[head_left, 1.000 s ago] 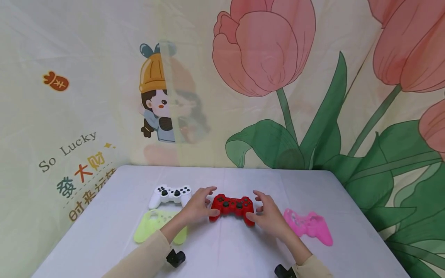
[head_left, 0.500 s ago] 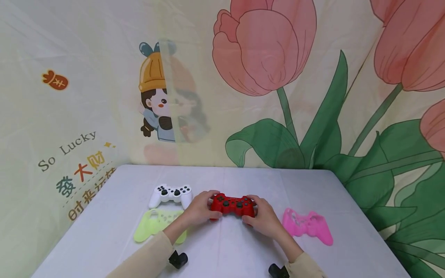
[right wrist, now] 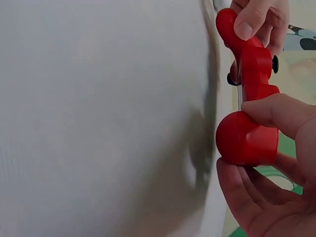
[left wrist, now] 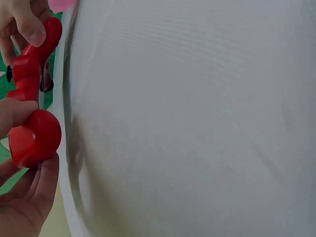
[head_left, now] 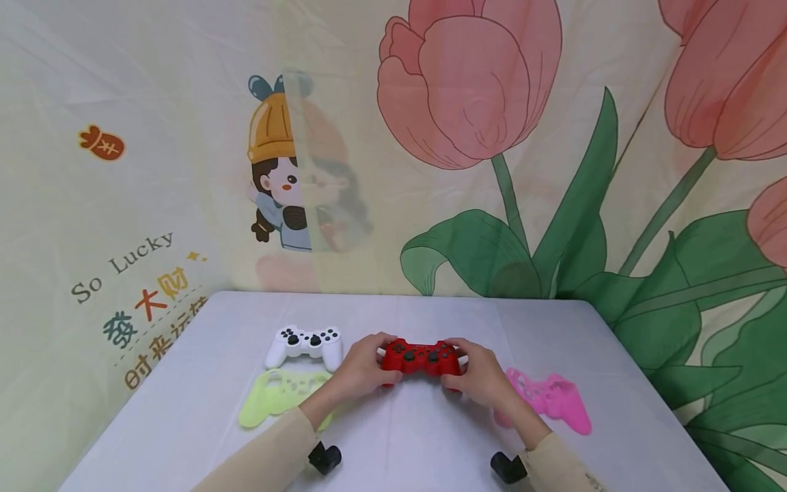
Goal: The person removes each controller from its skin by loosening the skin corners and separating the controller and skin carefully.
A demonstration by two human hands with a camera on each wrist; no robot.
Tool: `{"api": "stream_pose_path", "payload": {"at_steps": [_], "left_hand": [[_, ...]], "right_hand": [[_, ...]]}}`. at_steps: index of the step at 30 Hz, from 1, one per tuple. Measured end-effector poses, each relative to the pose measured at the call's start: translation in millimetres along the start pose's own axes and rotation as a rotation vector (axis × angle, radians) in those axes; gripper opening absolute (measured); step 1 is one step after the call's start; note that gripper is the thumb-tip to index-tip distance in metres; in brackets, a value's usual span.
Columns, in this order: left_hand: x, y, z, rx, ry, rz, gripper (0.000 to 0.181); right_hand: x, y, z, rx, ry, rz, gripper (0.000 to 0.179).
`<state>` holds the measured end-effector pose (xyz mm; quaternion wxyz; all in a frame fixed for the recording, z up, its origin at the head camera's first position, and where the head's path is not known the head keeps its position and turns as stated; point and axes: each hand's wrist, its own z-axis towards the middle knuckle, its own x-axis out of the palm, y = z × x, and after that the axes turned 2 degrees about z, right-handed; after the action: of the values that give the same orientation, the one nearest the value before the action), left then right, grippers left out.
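Observation:
In the head view a red game controller is held level between both hands near the table's middle. My left hand grips its left end, thumb on the near side and fingers wrapped beyond. At the opposite end my right hand holds it in the same way. Small white bits show at both ends beside the fingers. Up close in the left wrist view, the controller's rounded red grip sits between thumb and fingers. The right wrist view shows the other red grip pinched likewise, with a shadow on the cloth.
A white game controller lies left of the hands. Nearer is a lime-green controller-shaped cover, partly behind the left forearm. A pink cover lies to the right, overlapped by the right wrist. White cloth covers the table.
Both hands closed in from the sides and took hold of the red controller. It has since moved slightly right and away from the near edge, with both hands.

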<state>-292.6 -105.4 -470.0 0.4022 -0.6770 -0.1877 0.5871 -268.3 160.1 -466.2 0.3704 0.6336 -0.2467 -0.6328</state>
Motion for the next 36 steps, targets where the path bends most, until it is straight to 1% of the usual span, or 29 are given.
{"api": "stream_pose_path", "payload": {"at_steps": [4, 8, 12, 18, 21, 24, 27, 31, 36], "left_hand": [[5.1, -12.4, 8.5, 0.028, -0.014, -0.024, 0.070], [14.7, -27.1, 18.9, 0.057, -0.030, -0.035, 0.069], [28.2, -43.1, 29.5, 0.080, -0.052, -0.037, 0.066], [49.5, -69.3, 45.4, 0.135, -0.084, -0.049, 0.067], [61.7, -81.5, 53.7, 0.150, -0.090, -0.057, 0.068], [73.7, -92.1, 61.0, 0.153, -0.080, -0.066, 0.069], [86.2, -99.0, 68.6, 0.161, -0.067, -0.084, 0.071], [105.9, -103.7, 79.0, 0.168, -0.057, -0.122, 0.071], [129.3, -105.9, 90.5, 0.161, -0.062, -0.111, 0.068]], "right_hand": [[-23, -5, 3.6, -0.010, 0.022, -0.004, 0.067], [-47, -10, 4.0, -0.005, 0.035, -0.005, 0.069], [-69, -15, 2.7, -0.004, 0.033, -0.034, 0.070], [-100, -23, 0.2, 0.011, 0.021, -0.066, 0.070], [-114, -31, -0.7, 0.012, 0.011, -0.087, 0.071], [-126, -41, -1.6, 0.020, -0.006, -0.109, 0.072], [-137, -52, -2.6, 0.036, -0.022, -0.118, 0.073], [-148, -67, -5.1, 0.065, -0.030, -0.102, 0.073], [-154, -89, -8.8, 0.081, -0.020, -0.082, 0.074]]}}
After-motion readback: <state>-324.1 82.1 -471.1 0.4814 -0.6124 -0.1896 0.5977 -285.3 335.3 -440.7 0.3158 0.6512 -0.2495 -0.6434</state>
